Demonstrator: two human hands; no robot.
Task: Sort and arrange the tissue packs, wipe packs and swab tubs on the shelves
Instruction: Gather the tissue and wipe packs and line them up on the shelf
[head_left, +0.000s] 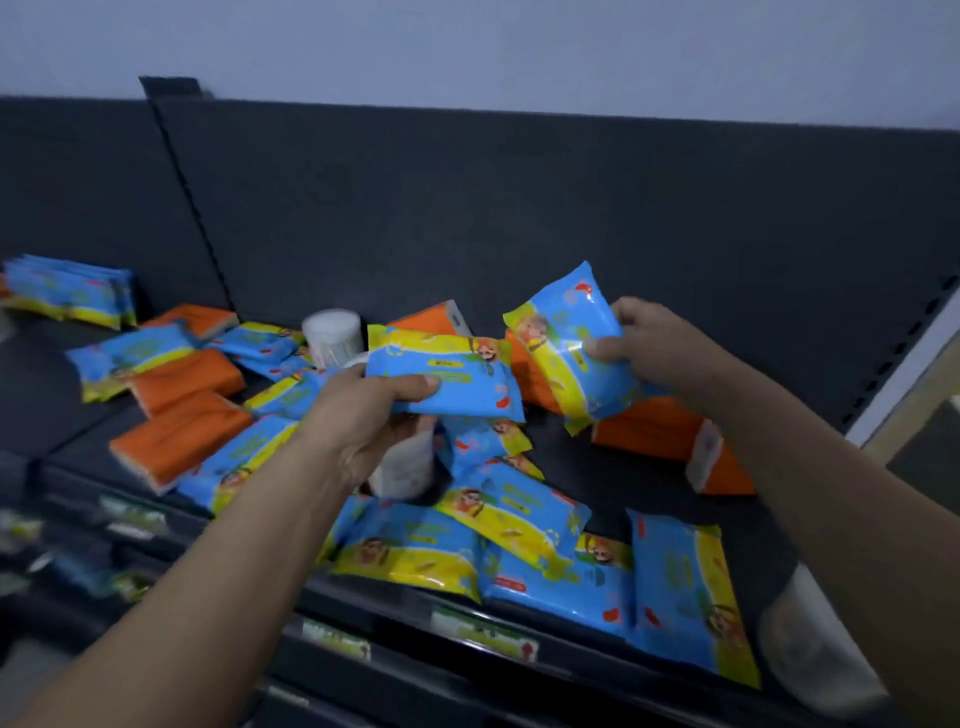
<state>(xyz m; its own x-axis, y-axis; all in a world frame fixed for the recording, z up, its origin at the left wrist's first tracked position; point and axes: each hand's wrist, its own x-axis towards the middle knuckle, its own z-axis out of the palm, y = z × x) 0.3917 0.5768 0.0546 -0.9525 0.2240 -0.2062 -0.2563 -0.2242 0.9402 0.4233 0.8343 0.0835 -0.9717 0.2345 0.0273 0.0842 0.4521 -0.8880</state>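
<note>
My left hand (358, 415) grips a blue-and-yellow wipe pack (452, 376) above the middle of the dark shelf (649, 483). My right hand (654, 343) grips a second wipe pack (566, 343), tilted upright. Several more wipe packs (514, 519) lie scattered along the shelf front. Orange tissue packs (182, 447) lie at the left and another orange tissue pack (670, 431) at the right. A white swab tub (332, 335) stands at the back. Another tub (405, 462) lies under my left hand, partly hidden.
A stack of wipe packs (72, 291) leans at the far left of the shelf. A white tub (810, 644) shows under my right forearm at the front right. Price labels (483, 631) line the shelf's front edge. The dark back panel (519, 208) rises behind.
</note>
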